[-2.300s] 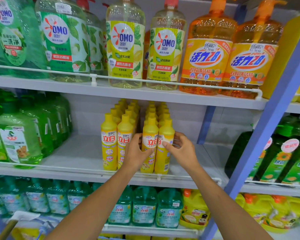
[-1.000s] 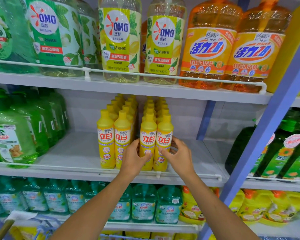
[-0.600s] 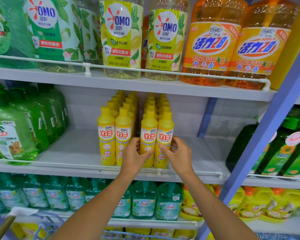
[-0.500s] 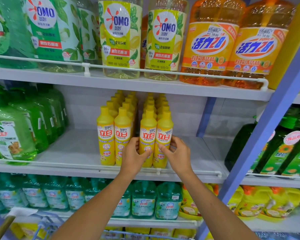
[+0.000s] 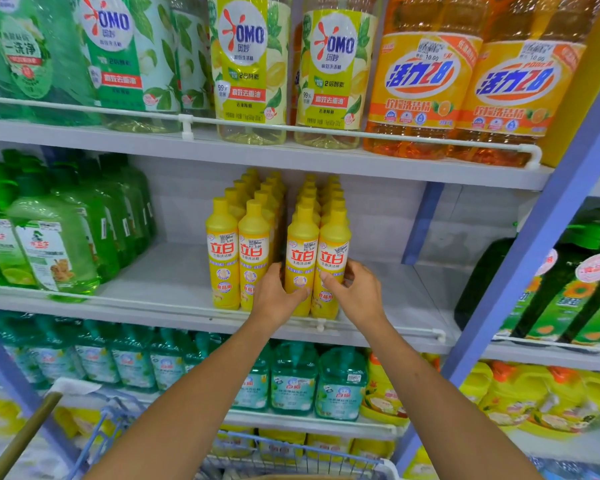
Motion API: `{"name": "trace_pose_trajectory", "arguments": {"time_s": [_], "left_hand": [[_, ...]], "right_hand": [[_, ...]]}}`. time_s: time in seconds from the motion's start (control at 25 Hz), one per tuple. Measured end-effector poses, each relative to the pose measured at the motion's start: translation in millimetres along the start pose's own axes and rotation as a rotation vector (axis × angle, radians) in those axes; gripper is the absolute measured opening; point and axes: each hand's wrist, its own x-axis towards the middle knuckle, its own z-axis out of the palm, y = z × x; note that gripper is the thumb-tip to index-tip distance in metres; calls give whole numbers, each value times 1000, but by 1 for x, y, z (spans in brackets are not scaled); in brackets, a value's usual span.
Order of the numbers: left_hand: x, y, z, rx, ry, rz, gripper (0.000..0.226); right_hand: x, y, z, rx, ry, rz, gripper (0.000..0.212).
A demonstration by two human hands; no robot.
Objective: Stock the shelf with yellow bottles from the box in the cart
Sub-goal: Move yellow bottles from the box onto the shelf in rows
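1. Middle shelf (image 5: 160,282): a white board with a wire rail (image 5: 378,329) along its front edge. Bare board shows on either side of the stock.
2. Yellow dish-soap bottles (image 5: 253,244): four upright files running to the back wall, set as two pairs with a gap between them.
3. My left hand (image 5: 274,296) grasps the lower half of the third file's front bottle (image 5: 302,251). My right hand (image 5: 359,294) grasps the fourth file's front bottle (image 5: 335,251). The two touch and stand just behind the rail.
4. Surroundings: OMO bottles (image 5: 250,64) and orange detergent bottles (image 5: 426,84) above, green bottles (image 5: 56,244) to the left, teal bottles (image 5: 293,382) below, a blue upright (image 5: 548,216) at right.
5. Cart rim (image 5: 291,448): blue wire. The brown strip at the bottom edge is perhaps the box.
6. Change: 2.3 s ago my hands held these two bottles at label height, and they now sit lower. Over the last half second nothing has shifted.
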Motion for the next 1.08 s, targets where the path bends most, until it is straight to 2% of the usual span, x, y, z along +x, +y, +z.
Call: {"name": "trace_pose_trajectory", "arguments": {"time_s": [0.12,0.24,0.36,0.48,0.6,0.72,0.92,1.08], "left_hand": [[-10,-2,-9,135,-68,19,57],[-29,3,-28,435,-201,75,54],[-58,11,-53,844,-394,241,73],[-99,15,-80,1057,-457,386,90],[-140,9,-110,1087,-445,421,96],[-171,-7,-136,1094,-456,378,100],[-201,-38,-170,1095,-432,288,98],[-221,-75,-168,1074,-472,187,95]], "right_hand": [[-6,-11,-12,-134,-48,-6,55],[-28,-22,-27,-318,-132,-19,57],[-65,-41,-43,-507,-229,-76,61],[-111,-69,-48,-676,-257,-145,71],[-164,-98,-34,-878,-312,-201,80],[-208,-116,-11,-1018,-399,-224,84],[-245,-118,30,-1037,-492,-235,89],[-258,-97,60,-1000,-560,-218,87]]}}
